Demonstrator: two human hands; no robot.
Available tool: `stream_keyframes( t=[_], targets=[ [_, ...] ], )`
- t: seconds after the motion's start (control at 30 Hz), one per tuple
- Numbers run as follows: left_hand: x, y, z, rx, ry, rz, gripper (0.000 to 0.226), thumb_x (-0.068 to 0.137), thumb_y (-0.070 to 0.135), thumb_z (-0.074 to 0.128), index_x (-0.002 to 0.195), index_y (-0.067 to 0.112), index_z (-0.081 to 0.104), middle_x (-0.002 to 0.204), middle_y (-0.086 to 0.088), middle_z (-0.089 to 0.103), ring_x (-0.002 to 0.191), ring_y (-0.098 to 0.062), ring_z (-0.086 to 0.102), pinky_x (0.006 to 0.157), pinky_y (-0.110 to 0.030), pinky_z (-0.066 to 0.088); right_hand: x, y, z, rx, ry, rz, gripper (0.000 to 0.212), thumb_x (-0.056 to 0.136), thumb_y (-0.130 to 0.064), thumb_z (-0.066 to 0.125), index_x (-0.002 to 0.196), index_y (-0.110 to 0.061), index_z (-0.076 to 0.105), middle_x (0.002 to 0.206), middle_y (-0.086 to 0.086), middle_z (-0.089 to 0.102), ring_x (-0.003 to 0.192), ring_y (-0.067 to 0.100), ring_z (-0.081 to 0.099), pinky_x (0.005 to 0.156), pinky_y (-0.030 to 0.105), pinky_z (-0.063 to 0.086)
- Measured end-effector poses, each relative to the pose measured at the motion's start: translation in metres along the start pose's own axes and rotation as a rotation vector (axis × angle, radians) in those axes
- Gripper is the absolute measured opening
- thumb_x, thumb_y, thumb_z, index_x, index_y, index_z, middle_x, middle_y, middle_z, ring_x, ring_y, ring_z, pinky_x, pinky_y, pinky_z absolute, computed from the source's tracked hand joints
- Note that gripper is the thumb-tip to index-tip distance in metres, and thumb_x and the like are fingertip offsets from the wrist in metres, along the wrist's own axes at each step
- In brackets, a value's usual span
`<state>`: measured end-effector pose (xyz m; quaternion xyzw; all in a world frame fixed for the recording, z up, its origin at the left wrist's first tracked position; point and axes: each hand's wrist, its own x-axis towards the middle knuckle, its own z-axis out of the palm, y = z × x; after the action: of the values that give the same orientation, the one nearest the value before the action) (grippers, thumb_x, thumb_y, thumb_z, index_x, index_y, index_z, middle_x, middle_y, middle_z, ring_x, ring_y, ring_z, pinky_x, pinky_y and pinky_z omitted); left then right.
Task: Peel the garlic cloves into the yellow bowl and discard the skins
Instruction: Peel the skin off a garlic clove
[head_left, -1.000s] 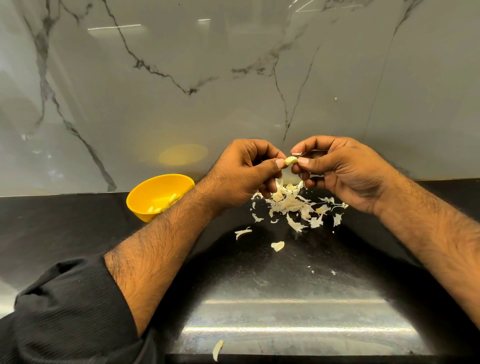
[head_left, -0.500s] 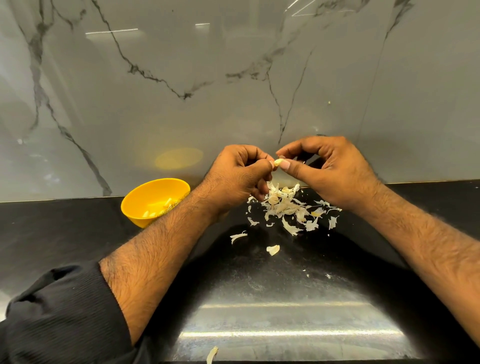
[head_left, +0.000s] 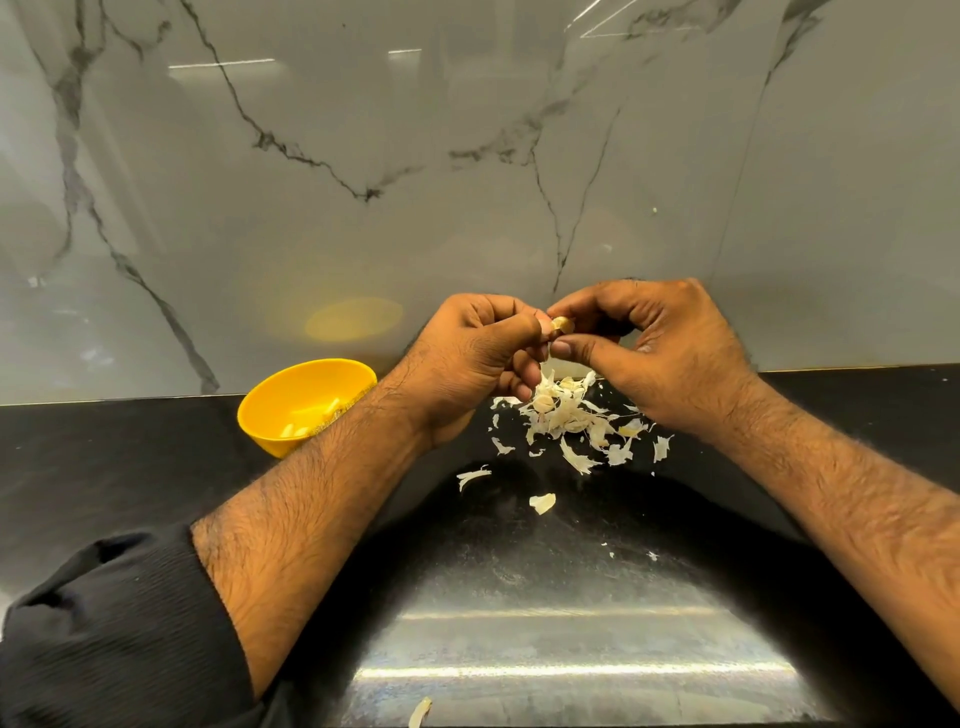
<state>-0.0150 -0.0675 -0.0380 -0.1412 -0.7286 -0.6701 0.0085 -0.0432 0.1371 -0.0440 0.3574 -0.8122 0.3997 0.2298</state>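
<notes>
Head view: yellow bowl (head_left: 291, 410), holding peeled cloves, sits left of the fingers. Left hand (head_left: 467, 358) and right hand (head_left: 670, 353) now pinch the garlic cloves' latest piece (head_left: 562, 326) closer together, still peeling; skins (head_left: 566, 415) lie below the fingertips.

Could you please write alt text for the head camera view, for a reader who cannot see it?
Two bare hands, left hand and right hand, pinch one garlic clove above a pile of skins on a black counter. A yellow bowl holding peeled cloves sits to the left, before a marble wall.
</notes>
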Motion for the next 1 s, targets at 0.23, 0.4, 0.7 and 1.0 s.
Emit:
stream_keyframes(
  t=[0.23, 0.4, 0.7, 1.0],
  targets=[
    [-0.001, 0.001, 0.000, -0.025, -0.010, 0.034, 0.014, 0.104, 0.004, 0.060, 0.094, 0.000, 0.069, 0.071, -0.004, 0.062, 0.056, -0.011, 0.056, 0.052, -0.022, 0.049, 0.003, 0.006, 0.001, 0.150, 0.071, 0.058, 0.021, 0.085, -0.019, 0.085, 0.106, -0.019, 0.082, 0.094, -0.009, 0.076, 0.094, 0.009, 0.072, 0.082, 0.023, 0.059],
    [0.000, 0.002, -0.002, -0.008, -0.003, 0.050, 0.015, 0.105, 0.004, 0.058, 0.096, 0.000, 0.070, 0.072, -0.004, 0.062, 0.057, -0.012, 0.055, 0.053, -0.023, 0.050, 0.004, 0.008, 0.003, 0.403, 0.089, 0.185, 0.021, 0.087, -0.014, 0.081, 0.108, -0.015, 0.081, 0.096, -0.001, 0.080, 0.089, 0.014, 0.075, 0.079, 0.028, 0.062],
    [0.000, -0.001, -0.009, 0.205, 0.084, -0.019, 0.023, 0.104, 0.012, 0.058, 0.084, 0.006, 0.068, 0.062, -0.001, 0.060, 0.054, -0.018, 0.059, 0.048, -0.026, 0.047, 0.008, 0.015, -0.015, 0.757, 0.196, 0.283, 0.030, 0.087, -0.017, 0.076, 0.115, -0.008, 0.077, 0.097, 0.011, 0.077, 0.089, 0.026, 0.068, 0.077, 0.036, 0.057],
    [0.002, -0.007, -0.009, 0.565, 0.175, 0.072, 0.032, 0.086, 0.021, 0.087, 0.095, 0.023, 0.056, 0.092, -0.002, 0.071, 0.080, -0.020, 0.071, 0.070, -0.038, 0.064, 0.006, 0.013, -0.011, 0.661, 0.105, 0.312, 0.036, 0.081, -0.017, 0.079, 0.116, -0.008, 0.074, 0.104, 0.013, 0.080, 0.089, 0.027, 0.073, 0.078, 0.040, 0.057]
  ],
)
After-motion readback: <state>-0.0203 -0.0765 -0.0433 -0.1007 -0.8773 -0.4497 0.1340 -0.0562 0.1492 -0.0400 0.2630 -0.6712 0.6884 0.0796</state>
